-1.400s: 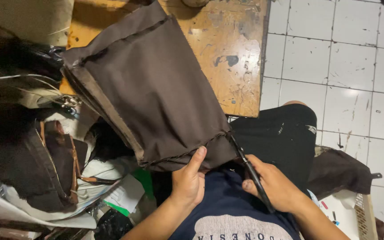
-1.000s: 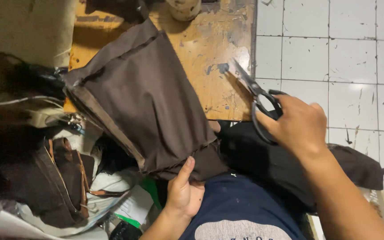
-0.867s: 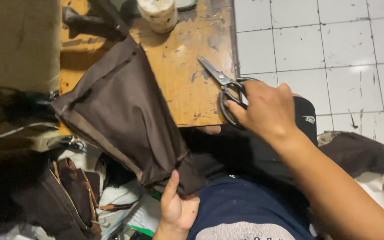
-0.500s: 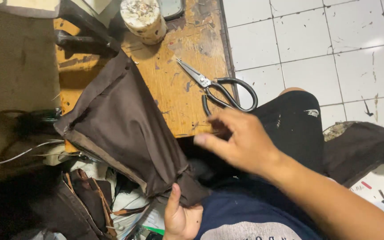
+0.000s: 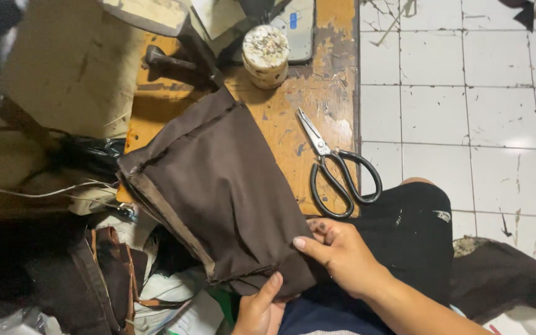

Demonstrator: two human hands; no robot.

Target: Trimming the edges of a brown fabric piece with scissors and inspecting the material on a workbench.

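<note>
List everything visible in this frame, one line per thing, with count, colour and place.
Fabric piece: one, dark brown, folded, over the table's near edge.
Scissors: one pair, black handles, closed, on the table's right edge.
Round container: one, cream, speckled, at the table's far side.
Wooden table: one, worn orange-brown.
Tiled floor: white, right.
Dark cloth: one, on the floor, lower right.
Left hand: grips the fabric's near edge.
Right hand: fingers on the fabric's near corner.
</note>
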